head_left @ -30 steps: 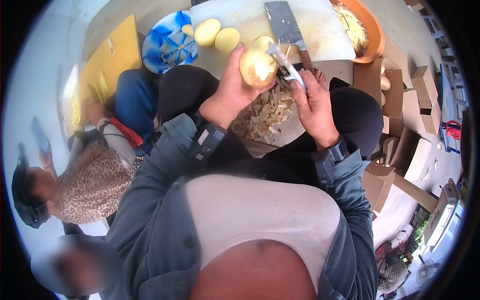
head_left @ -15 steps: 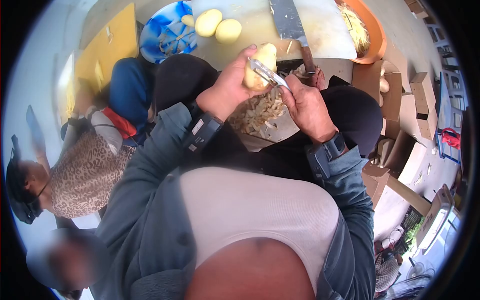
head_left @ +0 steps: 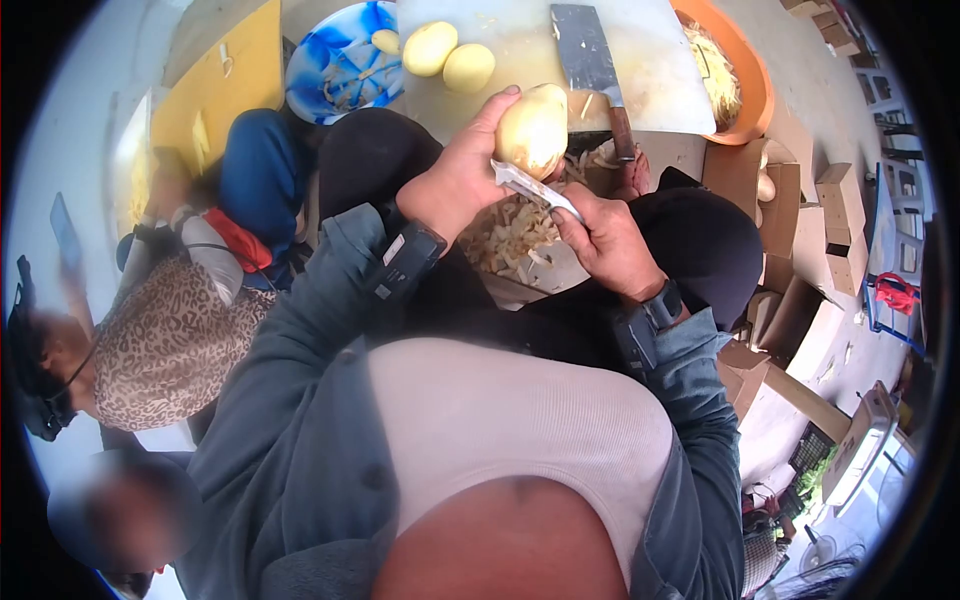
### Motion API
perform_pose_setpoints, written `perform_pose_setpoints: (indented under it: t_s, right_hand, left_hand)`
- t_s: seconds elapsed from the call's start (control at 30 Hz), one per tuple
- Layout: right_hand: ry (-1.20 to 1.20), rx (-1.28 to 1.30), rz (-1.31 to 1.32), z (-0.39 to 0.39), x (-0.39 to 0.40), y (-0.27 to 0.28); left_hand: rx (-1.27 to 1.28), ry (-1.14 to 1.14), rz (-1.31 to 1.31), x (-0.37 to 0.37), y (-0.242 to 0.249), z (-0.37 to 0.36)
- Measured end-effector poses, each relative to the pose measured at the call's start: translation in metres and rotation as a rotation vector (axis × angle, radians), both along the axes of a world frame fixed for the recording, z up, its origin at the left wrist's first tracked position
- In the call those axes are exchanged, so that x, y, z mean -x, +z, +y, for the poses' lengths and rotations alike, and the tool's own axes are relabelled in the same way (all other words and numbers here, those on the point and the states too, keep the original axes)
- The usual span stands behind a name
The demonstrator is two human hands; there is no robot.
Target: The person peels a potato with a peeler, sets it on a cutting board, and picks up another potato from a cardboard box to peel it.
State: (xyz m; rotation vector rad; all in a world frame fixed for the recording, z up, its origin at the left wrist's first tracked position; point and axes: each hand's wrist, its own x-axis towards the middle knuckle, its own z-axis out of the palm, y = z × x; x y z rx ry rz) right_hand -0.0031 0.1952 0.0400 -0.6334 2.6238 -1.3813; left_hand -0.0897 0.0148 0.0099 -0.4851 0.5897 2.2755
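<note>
Outdoors or in, work is centering on a large pale potato point(head_left: 532, 130), which a person's left hand point(head_left: 455, 185) is holding up between the knees, just on the near side of a white board point(head_left: 650, 95). The left fingers are curving partly open around it, the thumb lying along its left side and the other fingertips mostly hiding behind. The right hand point(head_left: 615, 240) is closing its thumb and bent fingers on the handle of a peeler point(head_left: 535, 188), whose head is slanting toward the potato's near end, by a browned patch; whether the blade is touching cannot be told. Good strokes here are probably calling for light, even pressure, the blade lying flat to the curve, the left thumb staying out of its path and the potato turning between passes. Both wrists are angling inward, the right hand reaching in from the near right, the left palm facing up and inward. Below, peelings point(head_left: 515, 235) are lying in a heap. On the board's far left, two peeled potatoes point(head_left: 450, 60) are resting together; to their right, a cleaver point(head_left: 585, 45) is lying with its handle pointing near.
</note>
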Motion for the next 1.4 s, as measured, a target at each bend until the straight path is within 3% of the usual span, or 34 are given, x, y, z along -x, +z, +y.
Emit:
perform_pose_setpoints:
  t_s: [0.1, 0.3, 0.4, 0.43, 0.53, 0.73, 0.97, 1.07, 1.2, 1.27, 1.33, 1.4]
  right_hand:
    - [0.03, 0.002, -0.005, 0.002, 0.0, 0.002]
    - [-0.447, 0.248, -0.055, -0.009, 0.006, 0.001]
    - [-0.455, 0.242, -0.077, -0.023, 0.012, -0.006]
    - [-0.414, 0.08, 0.121, -0.022, 0.016, -0.01]
    - [-0.454, -0.016, 0.163, -0.018, 0.019, -0.019]
    - [-0.437, 0.078, -0.056, -0.011, 0.017, -0.012]
    - [-0.504, 0.049, 0.062, -0.003, 0.02, -0.015]
    - [-0.485, 0.251, -0.016, -0.004, 0.016, -0.021]
    - [-0.379, 0.172, 0.14, -0.006, 0.01, -0.021]
    - [-0.354, 0.183, -0.031, -0.004, 0.006, -0.017]
    - [-0.346, 0.208, -0.057, -0.005, 0.004, -0.016]
    - [-0.356, 0.241, -0.081, -0.003, 0.001, -0.014]
  left_hand:
    - [0.103, 0.072, -0.01, 0.001, -0.003, 0.0]
    - [0.178, 0.125, 0.0, -0.008, 0.013, 0.005]
    - [0.18, 0.144, 0.099, -0.012, 0.005, 0.016]
    - [0.178, 0.14, 0.099, -0.015, 0.005, 0.019]
    - [0.126, 0.111, 0.18, -0.02, 0.007, 0.026]
    - [0.126, 0.138, 0.09, -0.016, 0.01, 0.025]
    - [-0.047, 0.038, 0.159, -0.018, 0.013, 0.019]
    - [-0.095, -0.021, 0.237, -0.021, 0.006, 0.016]
    - [0.043, 0.023, 0.192, -0.035, 0.011, 0.016]
    - [0.091, 0.016, 0.17, -0.041, 0.016, 0.014]
    - [0.208, -0.006, 0.134, -0.044, 0.019, 0.012]
    - [0.149, -0.04, 0.205, -0.048, 0.011, 0.008]
